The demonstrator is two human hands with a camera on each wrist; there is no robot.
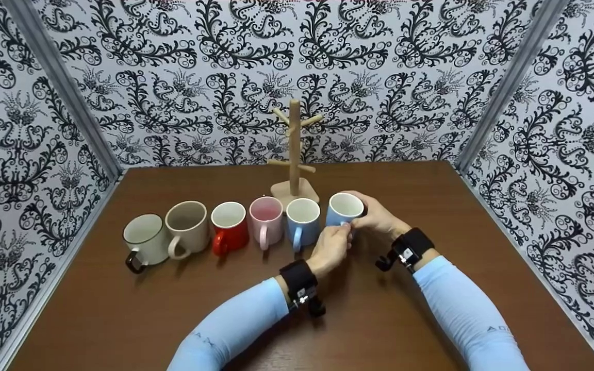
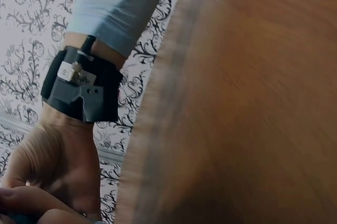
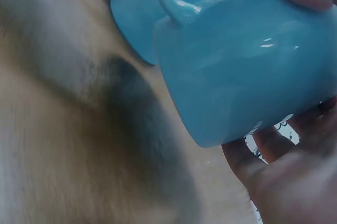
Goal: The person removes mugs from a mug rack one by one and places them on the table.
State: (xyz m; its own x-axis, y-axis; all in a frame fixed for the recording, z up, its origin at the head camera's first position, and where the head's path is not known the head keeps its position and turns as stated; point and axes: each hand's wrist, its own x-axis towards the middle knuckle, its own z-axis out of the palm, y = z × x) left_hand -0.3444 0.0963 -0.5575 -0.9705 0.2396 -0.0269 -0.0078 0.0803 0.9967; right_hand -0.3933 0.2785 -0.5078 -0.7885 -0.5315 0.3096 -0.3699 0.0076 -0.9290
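Observation:
A light blue mug (image 1: 334, 218) is at the right end of a row of mugs, with both hands on it. My right hand (image 1: 379, 219) holds its body from the right, fingers wrapped around the far side. Curled fingers of my left hand (image 1: 331, 248) grip the mug near its handle, on the near side. The mug (image 3: 237, 71) looks tilted in the right wrist view, its handle at upper left. A second light blue mug (image 1: 309, 232) stands just to the left. In the left wrist view the right hand (image 2: 68, 166) appears at lower left; the mug is hardly visible there.
Leftward along the row stand a pink mug (image 1: 275, 232), a red mug (image 1: 237, 238), a beige mug (image 1: 198, 239) and a white mug (image 1: 155, 251) with a dark rim and handle. A wooden mug tree (image 1: 294, 149) rises behind. Patterned walls (image 1: 256, 77) enclose the brown table (image 1: 214, 309).

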